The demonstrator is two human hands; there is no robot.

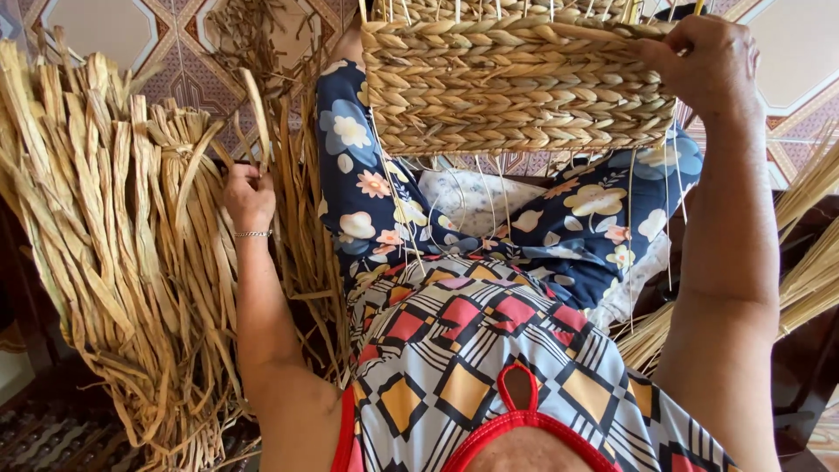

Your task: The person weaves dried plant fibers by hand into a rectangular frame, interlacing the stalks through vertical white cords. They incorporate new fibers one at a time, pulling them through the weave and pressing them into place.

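Head cam: left hand (249, 197) pinching one strand (256, 114) out of the reed pile (114, 253), right hand (703, 65) clamped on basket (516, 87) rim, basket on lap.
Tip: pull a single even strand, keep basket steady w/ right. Basket top cut off by frame edge; right fingertips hidden behind rim; loose stakes under the basket hard to make out.

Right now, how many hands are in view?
2. The left hand pinches a dried strand by the fibre bundle; the right hand grips the woven basket at its top corner.
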